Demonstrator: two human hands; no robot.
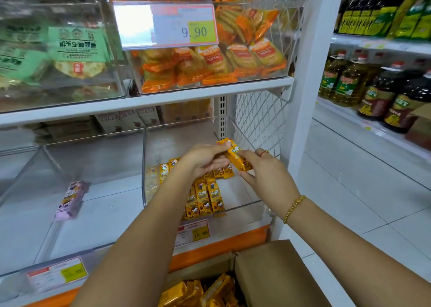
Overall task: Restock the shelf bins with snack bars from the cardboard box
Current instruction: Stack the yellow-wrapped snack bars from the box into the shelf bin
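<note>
Left hand (205, 158) is curling its fingers round the upper end of a yellow snack bar (234, 154), thumb lying on top. The right hand (265, 175), wearing a gold bead bracelet (294, 208), is pinching the lower end of the same bar. Whether a second bar is stacked beneath it is not clear.

Both hands are holding the bar just off the frame's centre, toward 5 o'clock. It is hanging above the clear bin (242, 204) on the lower shelf, touching nothing inside. Matching bars (206, 198) are lying flat in rows on the bin floor, leaving bare floor on the 3 o'clock side.

At 6 o'clock the cardboard box (275, 274) is standing open, with more yellow wrappers (198, 292) showing inside. At 8 o'clock a single pink-wrapped bar (71, 199) is lying in the neighbouring bin (93, 139). At 12 o'clock orange packets (210, 62) are filling an upper bin. At 2 o'clock oil bottles (373, 85) are lining another shelf.

Judging by its look, the bar is going to feel light and fairly stiff. Its glossy film wrapper is likely slick, and the filling may crack if bent. Gripping it across the long flat faces, near the middle, seems safer than tugging at the crimped ends.
</note>
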